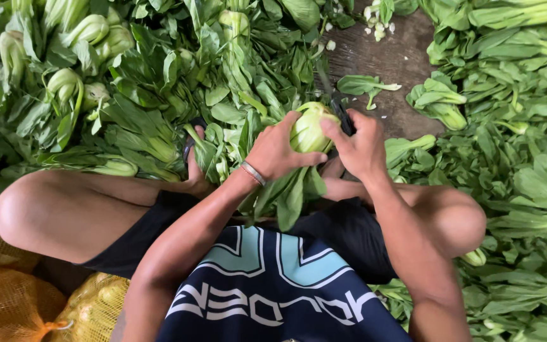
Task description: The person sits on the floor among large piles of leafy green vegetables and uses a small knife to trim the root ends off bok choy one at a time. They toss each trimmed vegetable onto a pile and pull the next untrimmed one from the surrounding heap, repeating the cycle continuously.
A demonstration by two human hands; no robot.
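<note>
A single camera, worn on the person's head, looks almost straight down over the chest and lap, so the shirt front fills the bottom edge and the bent knees spread to either side. It sits close (about the length of the person's own arms) to the left hand and right hand, which meet near the frame's centre. Its view faces forward over the heaped leafy greens to a strip of bare dark floor at the top; no second view shares the scene.

Around my crossed legs, heaps of bok choy cover the ground to both sides, a patch of dark wet floor shows ahead with white scraps, and orange mesh sacks lie behind my knee.
</note>
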